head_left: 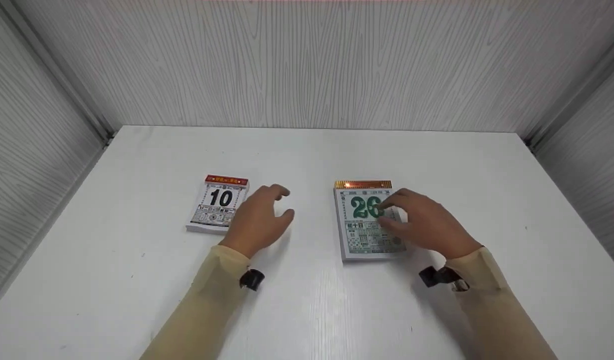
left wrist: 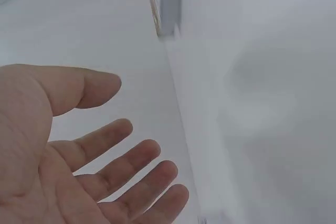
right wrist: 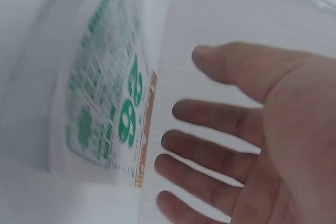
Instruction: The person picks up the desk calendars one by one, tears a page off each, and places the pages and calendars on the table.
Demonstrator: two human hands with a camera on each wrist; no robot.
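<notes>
Two tear-off calendar pads lie on the white table. The larger calendar (head_left: 359, 237) has a gold top band and a green 26; the smaller calendar (head_left: 211, 205) has a red band and a black 10. My right hand (head_left: 424, 220) hovers over the right side of the larger one, fingers relaxed and holding nothing; the right wrist view shows its spread fingers (right wrist: 210, 145) beside the calendar's printed face (right wrist: 105, 93). My left hand (head_left: 256, 220) overlaps the smaller pad's right edge in the head view. Its fingers (left wrist: 126, 166) are loosely extended, with nothing in them.
The white table (head_left: 296, 300) is bounded by a wood-grain back panel (head_left: 307, 65) and a side panel (head_left: 31, 115) on the left. Another panel (head_left: 587, 95) stands on the right. A black strap with a small device (head_left: 251, 279) sits on the left wrist.
</notes>
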